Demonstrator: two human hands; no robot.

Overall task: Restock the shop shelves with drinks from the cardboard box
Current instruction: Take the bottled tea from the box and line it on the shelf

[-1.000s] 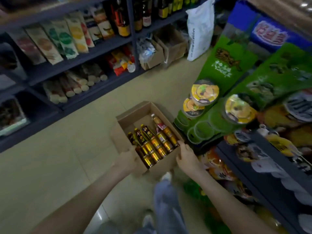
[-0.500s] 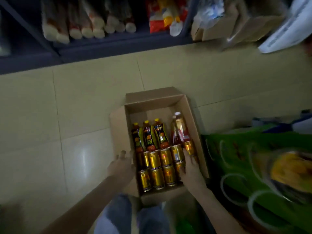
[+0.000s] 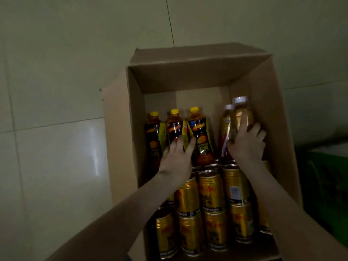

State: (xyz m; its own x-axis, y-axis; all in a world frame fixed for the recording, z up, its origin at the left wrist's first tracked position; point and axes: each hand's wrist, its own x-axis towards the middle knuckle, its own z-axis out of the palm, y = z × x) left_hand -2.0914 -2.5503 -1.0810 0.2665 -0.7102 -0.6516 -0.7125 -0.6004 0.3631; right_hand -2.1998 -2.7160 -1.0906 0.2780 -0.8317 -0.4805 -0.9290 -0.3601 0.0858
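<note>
An open cardboard box (image 3: 188, 76) sits on the floor below me. At its far end stand three dark bottles with yellow caps (image 3: 197, 129) and two amber bottles with white caps. Several gold cans (image 3: 209, 193) fill the near half. My left hand (image 3: 176, 159) is closed around the lower part of the middle yellow-capped bottle (image 3: 175, 125). My right hand (image 3: 246, 146) grips the right white-capped bottle (image 3: 241, 112), with the index finger stretched up along it.
Pale tiled floor (image 3: 56, 72) surrounds the box on the left and beyond it. A green display stand (image 3: 323, 176) sits close against the box's right side. The box's far flap stands up.
My head has dropped much closer over the box. Both hands left the box's near edge and reached in, the left onto a yellow-capped bottle, the right onto a white-capped one.
</note>
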